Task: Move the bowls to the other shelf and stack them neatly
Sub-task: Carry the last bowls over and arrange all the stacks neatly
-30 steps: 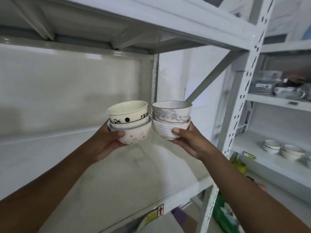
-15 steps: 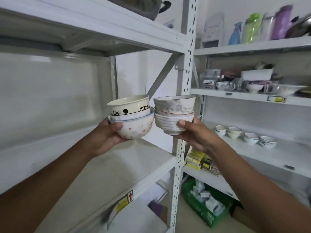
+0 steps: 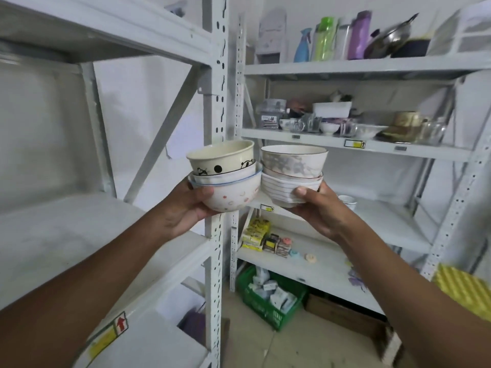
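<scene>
- Step, by my read: carrying two bowl stacks across to the right rack; both were in the air in front of the upright posts [image 3: 216, 128], resting on no shelf.
- Left hand [image 3: 186, 208] cupped the left stack [image 3: 225, 179] from below, fingers curled round the spotted bottom bowl [image 3: 231, 196], thumb tip on its near side. The cream bowl with black drawings [image 3: 220, 158] on top sat tilted, leaning right.
- Advice: level that stack before setting it down, or the top bowl could slip.
- Right hand [image 3: 318, 211] gripped the right stack [image 3: 292, 173] the same way, thumb pressed on the near wall of the striped bowl [image 3: 281, 189], other fingers hidden behind it. The marbled bowl [image 3: 293, 160] sat fairly level on top.
- The stacks were just beside each other, rims nearly touching; keep them from knocking.
- Likely target: the right rack's middle shelf [image 3: 385, 216], where a small white bowl [image 3: 348, 201] already sat just right of the right hand. Set one stack down flat, then nest the other onto it.
</scene>
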Demonstrator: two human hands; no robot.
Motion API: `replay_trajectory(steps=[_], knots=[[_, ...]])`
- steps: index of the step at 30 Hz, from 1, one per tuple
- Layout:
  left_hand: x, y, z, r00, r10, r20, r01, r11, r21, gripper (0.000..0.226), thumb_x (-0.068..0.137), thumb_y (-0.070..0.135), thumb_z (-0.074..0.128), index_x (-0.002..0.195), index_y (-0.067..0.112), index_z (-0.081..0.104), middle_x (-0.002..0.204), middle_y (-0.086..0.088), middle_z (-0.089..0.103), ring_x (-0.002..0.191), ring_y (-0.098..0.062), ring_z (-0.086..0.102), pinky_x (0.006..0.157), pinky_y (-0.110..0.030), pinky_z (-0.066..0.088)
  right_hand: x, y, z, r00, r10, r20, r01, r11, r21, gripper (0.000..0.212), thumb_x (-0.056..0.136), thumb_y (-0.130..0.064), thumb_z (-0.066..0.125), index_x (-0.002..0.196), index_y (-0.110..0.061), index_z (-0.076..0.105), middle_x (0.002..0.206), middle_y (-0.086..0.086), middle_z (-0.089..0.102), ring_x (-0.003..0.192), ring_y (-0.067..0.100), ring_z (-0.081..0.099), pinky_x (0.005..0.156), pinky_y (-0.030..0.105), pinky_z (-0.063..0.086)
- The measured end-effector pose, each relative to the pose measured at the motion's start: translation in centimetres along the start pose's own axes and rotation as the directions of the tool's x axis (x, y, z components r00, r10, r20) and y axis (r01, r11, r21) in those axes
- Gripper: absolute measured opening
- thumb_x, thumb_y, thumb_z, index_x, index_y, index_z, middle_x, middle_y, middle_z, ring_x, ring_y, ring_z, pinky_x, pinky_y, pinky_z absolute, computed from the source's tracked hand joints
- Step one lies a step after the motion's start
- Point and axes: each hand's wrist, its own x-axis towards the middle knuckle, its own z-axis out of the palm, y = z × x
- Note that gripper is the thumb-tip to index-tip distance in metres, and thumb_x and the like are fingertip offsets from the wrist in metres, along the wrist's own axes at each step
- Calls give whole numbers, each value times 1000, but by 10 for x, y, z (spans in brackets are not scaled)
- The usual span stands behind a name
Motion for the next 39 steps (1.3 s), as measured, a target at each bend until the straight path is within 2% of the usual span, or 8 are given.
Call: replay_trajectory(steps=[3,7,14,20,26,32,35,39], knots=[[28,-18,17,999,-2,35,5,998,-64,102,50,26,95,137,3,47,136,-20,56,126,-36,54,88,-48,54,-9,-7,-32,998,-14,-58,13,1000,-17,113,53,-27,97,147,-4,38,143,22,54,127,37,56,96,50,53],[63,-43,36,998,-14,63,20,996,-88,101,47,26,96,135,5,50,133,-16,60,124,-35,56,93,-52,52,-18,-16,-74,994,-25,-110,19,998,-56,112,59,-26,95,150,-6,32,147,23,49,136,41,46,108,61,39],[114,-85,71,994,-9,107,24,989,-146,80,51,27,94,124,12,63,129,-15,63,120,-34,59,94,-53,51,-27,-32,-135,984,-44,-174,31,997,-76,111,59,-23,95,149,-5,32,145,23,50,136,41,47,107,62,39],[155,-110,91,994,-26,102,44,984,-174,90,46,25,96,126,8,58,128,-17,63,119,-34,60,87,-48,55,-24,-41,-180,977,-56,-205,40,996,-81,112,58,-23,96,149,-8,32,146,20,51,136,40,47,108,66,36],[192,-131,96,993,-32,111,51,983,-178,104,46,24,96,135,4,48,134,-21,57,123,-37,56,87,-49,55,-14,-41,-216,970,-58,-235,45,997,-59,114,56,-23,96,149,-7,32,145,20,52,134,39,49,106,60,42],[241,-149,86,988,-44,148,71,981,-179,90,42,25,97,123,11,61,125,-16,65,117,-33,62,82,-45,57,10,-38,-245,958,-76,-278,58,996,-72,101,62,-19,91,147,-7,37,142,21,55,133,38,51,105,55,45],[271,-159,73,985,-49,165,78,982,-172,96,43,26,97,128,8,56,129,-19,62,120,-36,58,86,-48,56,31,-36,-258,956,-99,-278,76,993,-93,94,65,-18,88,145,-7,41,141,20,56,130,35,54,107,53,44],[317,-175,53,980,-65,187,100,978,-182,87,42,25,97,121,10,64,130,-19,61,122,-37,57,89,-48,55,62,-34,-277,952,-121,-282,99,991,-94,98,62,-20,92,145,-7,42,139,19,58,125,31,57,104,48,48]])
